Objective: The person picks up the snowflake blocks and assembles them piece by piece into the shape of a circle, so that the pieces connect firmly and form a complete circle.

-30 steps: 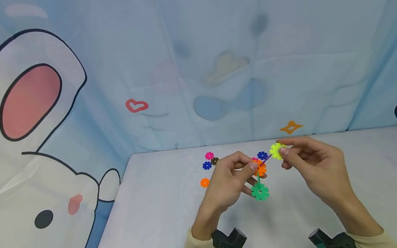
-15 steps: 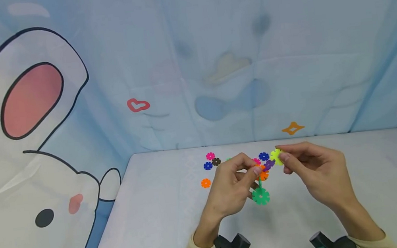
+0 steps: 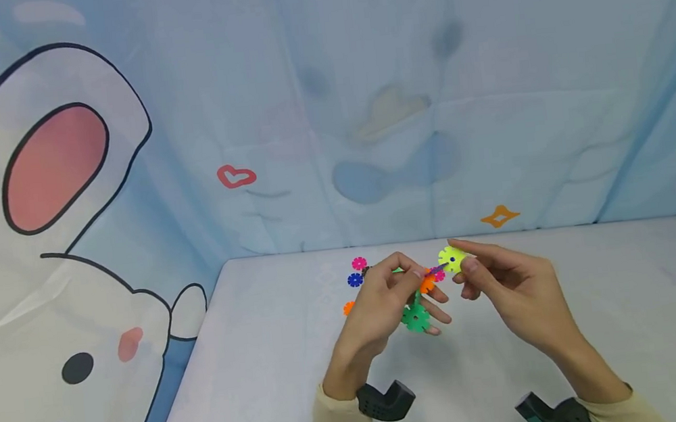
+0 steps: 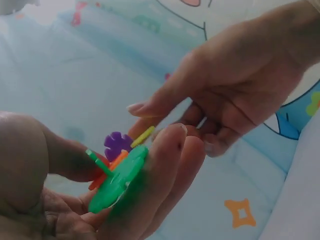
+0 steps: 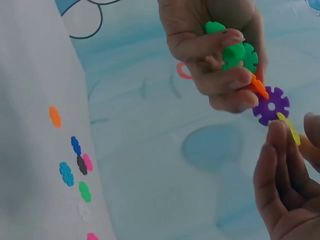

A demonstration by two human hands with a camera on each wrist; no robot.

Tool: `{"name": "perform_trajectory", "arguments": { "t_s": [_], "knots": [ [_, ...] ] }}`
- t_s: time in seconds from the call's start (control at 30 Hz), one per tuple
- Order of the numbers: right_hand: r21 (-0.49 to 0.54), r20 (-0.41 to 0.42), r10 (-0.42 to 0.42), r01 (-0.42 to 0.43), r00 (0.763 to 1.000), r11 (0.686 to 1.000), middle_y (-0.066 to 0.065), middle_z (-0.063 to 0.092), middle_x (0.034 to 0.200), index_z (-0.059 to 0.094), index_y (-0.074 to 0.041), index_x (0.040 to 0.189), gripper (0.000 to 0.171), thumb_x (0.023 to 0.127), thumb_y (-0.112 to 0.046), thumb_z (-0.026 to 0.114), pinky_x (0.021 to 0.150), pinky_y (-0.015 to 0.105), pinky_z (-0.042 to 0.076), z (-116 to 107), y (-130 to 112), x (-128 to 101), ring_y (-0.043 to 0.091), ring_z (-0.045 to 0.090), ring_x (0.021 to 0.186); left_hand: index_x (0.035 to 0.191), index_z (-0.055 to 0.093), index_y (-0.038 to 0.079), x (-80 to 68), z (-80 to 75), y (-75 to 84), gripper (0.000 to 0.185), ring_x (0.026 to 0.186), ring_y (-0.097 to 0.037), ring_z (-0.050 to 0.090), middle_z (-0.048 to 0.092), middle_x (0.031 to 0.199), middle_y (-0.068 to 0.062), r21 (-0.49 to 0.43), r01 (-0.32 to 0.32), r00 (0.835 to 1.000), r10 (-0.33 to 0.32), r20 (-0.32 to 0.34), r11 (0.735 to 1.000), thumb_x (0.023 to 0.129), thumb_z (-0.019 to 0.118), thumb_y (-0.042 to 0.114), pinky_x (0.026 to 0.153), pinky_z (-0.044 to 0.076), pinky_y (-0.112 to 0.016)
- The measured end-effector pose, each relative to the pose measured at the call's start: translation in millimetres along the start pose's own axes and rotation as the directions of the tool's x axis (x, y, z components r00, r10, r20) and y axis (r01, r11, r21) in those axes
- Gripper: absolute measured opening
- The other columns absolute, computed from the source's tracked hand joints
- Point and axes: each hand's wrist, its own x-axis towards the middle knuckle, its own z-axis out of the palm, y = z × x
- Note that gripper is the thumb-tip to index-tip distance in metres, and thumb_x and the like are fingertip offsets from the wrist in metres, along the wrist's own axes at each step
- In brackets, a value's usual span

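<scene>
Above the white table (image 3: 629, 319) my left hand (image 3: 421, 286) grips a chain of slotted plastic discs: a green disc (image 3: 415, 317) lowest, then an orange disc (image 3: 426, 284), a purple disc (image 3: 438, 270) and a yellow-green disc (image 3: 453, 259) at the end. My right hand (image 3: 462, 263) pinches the yellow-green disc between thumb and forefinger. The right wrist view shows the chain edge-on: green disc (image 5: 240, 56), orange disc (image 5: 259, 87), purple disc (image 5: 271, 106), yellow-green disc (image 5: 289, 129). In the left wrist view the green disc (image 4: 117, 180) lies against my left fingers.
Loose discs lie at the back of the table behind my left hand: a pink disc (image 3: 359, 263), a blue disc (image 3: 354, 280), an orange disc (image 3: 347, 308), and several more in the right wrist view (image 5: 80, 170). A cartoon-printed blue cloth (image 3: 364, 100) hangs behind the table.
Both hands have shifted left and slightly up with the disc chain. The green disc has swung in closer to my left palm.
</scene>
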Motion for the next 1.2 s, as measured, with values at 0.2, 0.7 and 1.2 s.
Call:
{"name": "perform_trajectory", "arguments": {
  "t_s": [0.2, 0.7, 1.2],
  "knots": [
    [0.03, 0.116, 0.049, -0.053, 0.992, 0.998, -0.003, 0.071, 0.094, 0.057, -0.014, 0.153, 0.046, 0.108, -0.005, 0.059, 0.07, 0.023, 0.061, 7.7, 10.1, 5.7, 0.016, 0.07, 0.07, 0.12, 0.055, 0.005, 3.1, -21.9, -2.2, 0.013, 0.073, -0.022, 0.081, 0.075, 0.102, -0.031, -0.115, 0.031, 0.997, -0.038, -0.06, 0.993, 0.112, 0.051, 0.015, 0.07, 0.068, -0.042],
    [-0.288, 0.413, 0.113, 0.012, 0.904, 0.958, 0.022, 0.064, 0.137, 0.062, 0.001, 0.141, 0.047, 0.099, -0.014, 0.074, 0.104, 0.058, 0.057, 118.7, 67.7, 7.8, 0.039, 0.066, 0.121, 0.153, 0.045, -0.007, -1.5, -59.1, 5.6, 0.054, 0.1, -0.024, 0.074, 0.069, 0.104, -0.006, -0.345, -0.049, 0.978, -0.025, -0.207, 0.937, 0.099, 0.038, -0.007, 0.112, 0.052, -0.058],
    [-0.468, 0.449, 0.215, 0.023, 0.867, 0.883, 0.015, 0.068, 0.135, 0.056, -0.004, 0.144, 0.048, 0.101, -0.017, 0.071, 0.112, 0.054, 0.053, 166.0, 65.5, 5.7, 0.035, 0.068, 0.119, 0.131, 0.055, 0.004, 4.8, -49.3, 1.5, 0.036, 0.089, -0.021, 0.05, 0.054, 0.098, -0.006, -0.531, -0.018, 0.986, -0.072, -0.149, 0.847, 0.104, 0.034, 0.016, 0.09, 0.06, -0.049]
  ]
}}
